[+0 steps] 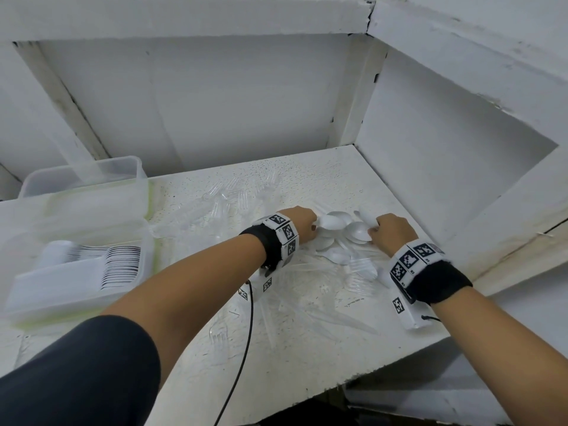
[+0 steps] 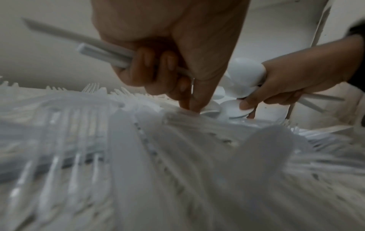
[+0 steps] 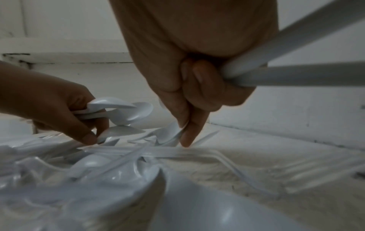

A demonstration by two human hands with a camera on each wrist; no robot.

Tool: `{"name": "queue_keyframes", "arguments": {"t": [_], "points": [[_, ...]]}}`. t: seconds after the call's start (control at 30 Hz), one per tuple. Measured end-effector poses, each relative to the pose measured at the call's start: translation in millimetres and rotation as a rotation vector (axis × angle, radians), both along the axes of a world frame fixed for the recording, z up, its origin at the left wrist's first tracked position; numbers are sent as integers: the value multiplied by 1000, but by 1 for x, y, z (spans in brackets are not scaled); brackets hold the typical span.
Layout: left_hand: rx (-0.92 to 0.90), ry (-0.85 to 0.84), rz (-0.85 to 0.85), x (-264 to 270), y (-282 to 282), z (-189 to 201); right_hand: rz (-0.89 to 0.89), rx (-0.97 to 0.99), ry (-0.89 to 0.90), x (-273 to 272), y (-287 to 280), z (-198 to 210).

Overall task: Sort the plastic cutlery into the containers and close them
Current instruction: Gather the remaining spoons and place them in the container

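Gathering white spoons from the pile on the shelf, both hands loaded.

Left hand (image 1: pixel 302 221) has its curled fingers wrapped round a bunch of white spoon handles (image 2: pixel 102 53), index and thumb reaching down, tips touching a spoon in the loose spoons (image 1: pixel 336 244). Right hand (image 1: pixel 390 230) grips more white spoons (image 2: pixel 244 75) in a closed fist, handles sticking out, thumb and forefinger pinching one spoon bowl (image 3: pixel 169 132) at the pile. Clear forks (image 1: pixel 233 195) scattered behind and near the hands on the white shelf (image 1: pixel 307 348). Open container (image 1: pixel 76 265) at left, well apart from the hands, holds a neat row of stacked spoons (image 1: pixel 120 265); an empty clear container (image 1: pixel 86 176) sits behind it.
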State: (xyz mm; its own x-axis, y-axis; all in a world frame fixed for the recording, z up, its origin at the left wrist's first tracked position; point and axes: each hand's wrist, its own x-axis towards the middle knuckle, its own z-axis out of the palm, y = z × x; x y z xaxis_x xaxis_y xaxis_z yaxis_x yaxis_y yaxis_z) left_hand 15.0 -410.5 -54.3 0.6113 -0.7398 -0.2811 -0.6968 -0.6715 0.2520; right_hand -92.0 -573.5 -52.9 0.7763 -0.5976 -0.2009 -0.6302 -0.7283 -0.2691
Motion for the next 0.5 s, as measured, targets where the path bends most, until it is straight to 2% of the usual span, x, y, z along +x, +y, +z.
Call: {"name": "queue_keyframes", "arguments": {"t": [0.13,0.27,0.37,0.5], "points": [[-107,-22,62,-1,6,0,2,-66,-93,-4,1,5],[-347,0,149,0,9,8,2,-65,-357,-7,5,20],[-557,103,250,1,11,17,23,-66,-580,-5,14,39],[-864,263,420,7,18,38,49,-79,-755,8,29,61]]}}
